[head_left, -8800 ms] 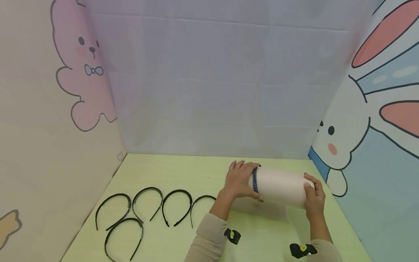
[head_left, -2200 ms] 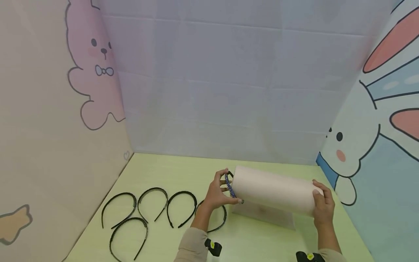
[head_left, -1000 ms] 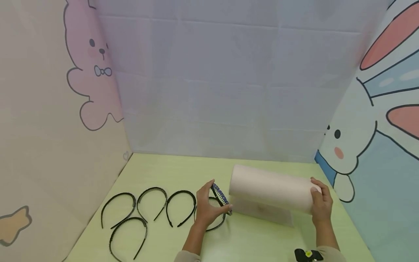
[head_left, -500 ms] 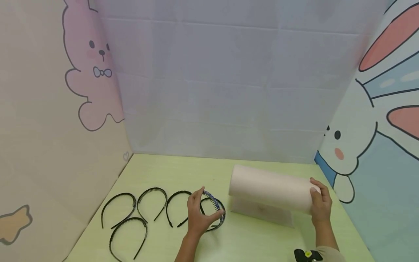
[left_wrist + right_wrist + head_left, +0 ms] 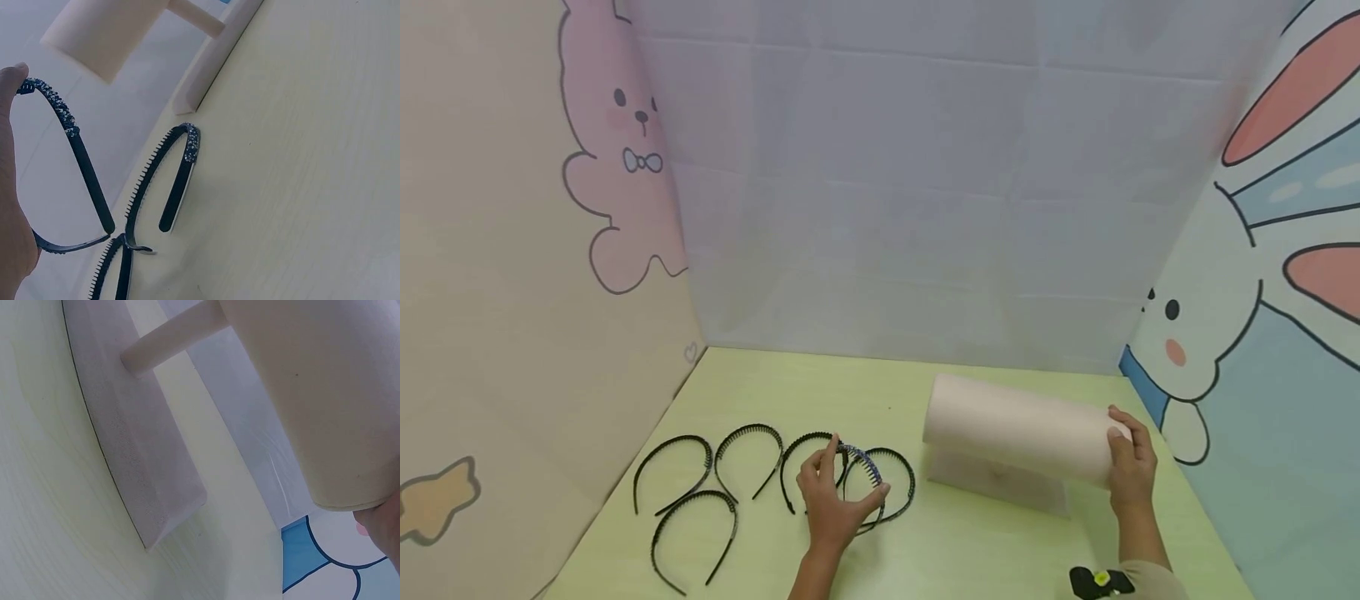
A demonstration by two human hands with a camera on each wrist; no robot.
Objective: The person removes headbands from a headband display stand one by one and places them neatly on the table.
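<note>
My left hand [image 5: 831, 507] pinches a toothed headband [image 5: 871, 468] with blue sparkly decoration, its band spread between fingertips and thumb. In the left wrist view the held headband [image 5: 90, 184] hangs tilted, its tips pointing toward the table. Behind it in the head view lies a black glittery headband [image 5: 912, 483], partly overlapped, and another black headband [image 5: 785, 479] lies partly hidden by my fingers. My right hand [image 5: 1133, 467] grips the right end of a thick white cylinder [image 5: 1018, 425]. The cylinder stands on a post [image 5: 178, 337] above a flat base [image 5: 144, 450] and carries no headband.
To the left on the pale yellow-green table [image 5: 985, 558] lie further black headbands, a far-left one [image 5: 662, 442], a toothed one [image 5: 752, 427] beside it and a lower one [image 5: 658, 529]. A white curtain [image 5: 887, 208] and cartoon-printed walls enclose the table.
My left hand has slid the blue headband off the cylinder's left end, then carried it left and down over the lying headbands. My right hand keeps its grip on the cylinder's right end.
</note>
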